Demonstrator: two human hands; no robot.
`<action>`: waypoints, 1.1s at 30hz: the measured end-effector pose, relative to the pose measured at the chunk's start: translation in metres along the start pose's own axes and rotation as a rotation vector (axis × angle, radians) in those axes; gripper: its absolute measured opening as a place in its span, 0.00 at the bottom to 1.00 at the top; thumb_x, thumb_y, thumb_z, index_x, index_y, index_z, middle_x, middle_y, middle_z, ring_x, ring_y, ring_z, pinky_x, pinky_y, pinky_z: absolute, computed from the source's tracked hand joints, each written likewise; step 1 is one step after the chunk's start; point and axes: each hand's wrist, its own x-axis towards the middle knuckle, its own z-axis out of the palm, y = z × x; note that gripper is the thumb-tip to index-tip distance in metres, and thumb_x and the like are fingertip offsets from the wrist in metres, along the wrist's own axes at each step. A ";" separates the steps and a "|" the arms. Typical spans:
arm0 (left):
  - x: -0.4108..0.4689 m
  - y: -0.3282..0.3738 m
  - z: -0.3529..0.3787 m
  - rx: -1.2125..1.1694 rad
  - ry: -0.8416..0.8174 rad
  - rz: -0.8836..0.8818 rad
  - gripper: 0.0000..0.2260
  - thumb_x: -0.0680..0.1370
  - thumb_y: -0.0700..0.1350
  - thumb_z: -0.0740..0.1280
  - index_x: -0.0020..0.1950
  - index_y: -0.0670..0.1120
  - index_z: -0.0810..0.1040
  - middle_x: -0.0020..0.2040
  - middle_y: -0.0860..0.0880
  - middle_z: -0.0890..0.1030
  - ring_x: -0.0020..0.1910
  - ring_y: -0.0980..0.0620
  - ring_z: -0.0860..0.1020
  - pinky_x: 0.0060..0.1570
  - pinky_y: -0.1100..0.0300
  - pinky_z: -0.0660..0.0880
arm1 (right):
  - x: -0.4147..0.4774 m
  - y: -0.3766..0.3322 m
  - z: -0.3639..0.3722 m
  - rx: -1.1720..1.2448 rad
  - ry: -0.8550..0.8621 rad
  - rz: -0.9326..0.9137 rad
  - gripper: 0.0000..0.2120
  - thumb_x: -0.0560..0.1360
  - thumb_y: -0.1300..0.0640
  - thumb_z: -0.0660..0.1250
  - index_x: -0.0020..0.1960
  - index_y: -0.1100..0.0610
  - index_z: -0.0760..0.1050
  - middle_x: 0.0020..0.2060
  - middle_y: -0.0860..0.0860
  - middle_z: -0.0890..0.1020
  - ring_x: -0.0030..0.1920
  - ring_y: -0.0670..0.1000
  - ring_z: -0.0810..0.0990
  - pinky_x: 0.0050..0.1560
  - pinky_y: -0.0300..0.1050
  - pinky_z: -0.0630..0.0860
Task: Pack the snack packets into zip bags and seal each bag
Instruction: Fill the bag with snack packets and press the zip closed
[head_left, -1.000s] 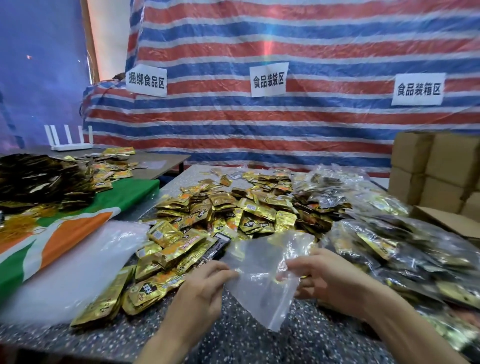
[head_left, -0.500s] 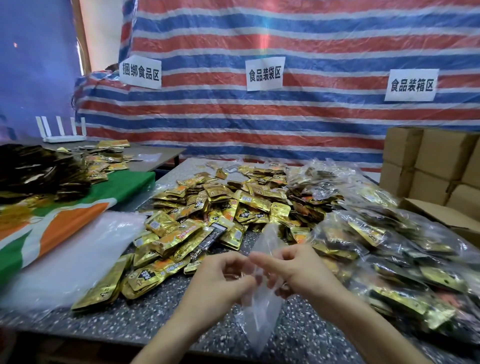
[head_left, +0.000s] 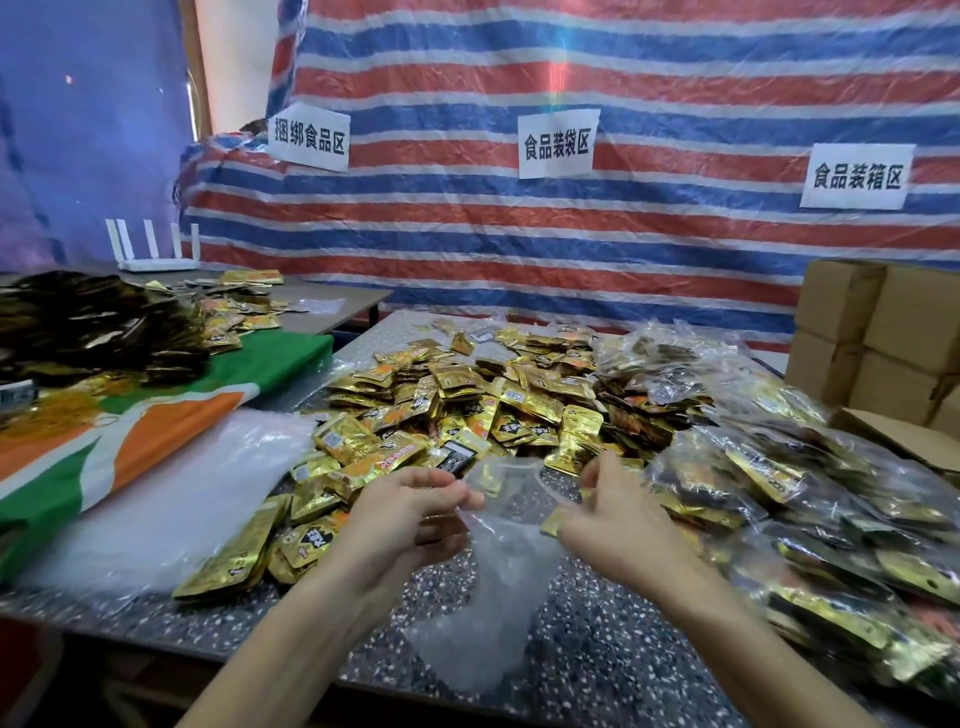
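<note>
Zip bag (head_left: 501, 577): limp, slippery film (weightless, I judge), best held where left hand (head_left: 410, 517) and right hand (head_left: 621, 527) pinch its mouth.

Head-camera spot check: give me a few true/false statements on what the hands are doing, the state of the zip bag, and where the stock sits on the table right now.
1. The left hand and the right hand both hold the clear zip bag near its mouth. True.
2. Filled bags lie to the right of the loose gold snack packets. True.
3. The zip bag is stuffed with snack packets. False: its hanging body looks empty.
4. The cardboard boxes stand at the left end of the table. False: they stand at the far right.
</note>
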 end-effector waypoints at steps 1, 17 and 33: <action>0.003 0.001 -0.001 0.022 -0.003 0.003 0.07 0.77 0.36 0.68 0.55 0.39 0.77 0.43 0.41 0.86 0.37 0.48 0.82 0.41 0.52 0.77 | 0.001 0.000 0.003 -0.040 0.003 -0.081 0.37 0.68 0.64 0.69 0.73 0.48 0.60 0.66 0.54 0.70 0.61 0.50 0.74 0.57 0.49 0.76; -0.009 -0.001 -0.019 1.174 -0.049 0.293 0.18 0.69 0.48 0.72 0.52 0.57 0.68 0.48 0.58 0.77 0.43 0.56 0.77 0.41 0.54 0.75 | 0.021 -0.048 0.014 -0.251 0.139 -0.130 0.04 0.68 0.57 0.65 0.39 0.58 0.75 0.33 0.53 0.80 0.36 0.56 0.80 0.35 0.45 0.76; 0.004 0.023 -0.089 0.842 -0.096 0.281 0.22 0.81 0.29 0.57 0.39 0.48 0.84 0.44 0.52 0.84 0.38 0.42 0.84 0.30 0.56 0.78 | 0.127 -0.074 0.091 0.392 -0.124 -0.398 0.06 0.81 0.62 0.65 0.54 0.58 0.80 0.46 0.50 0.85 0.49 0.56 0.83 0.53 0.51 0.80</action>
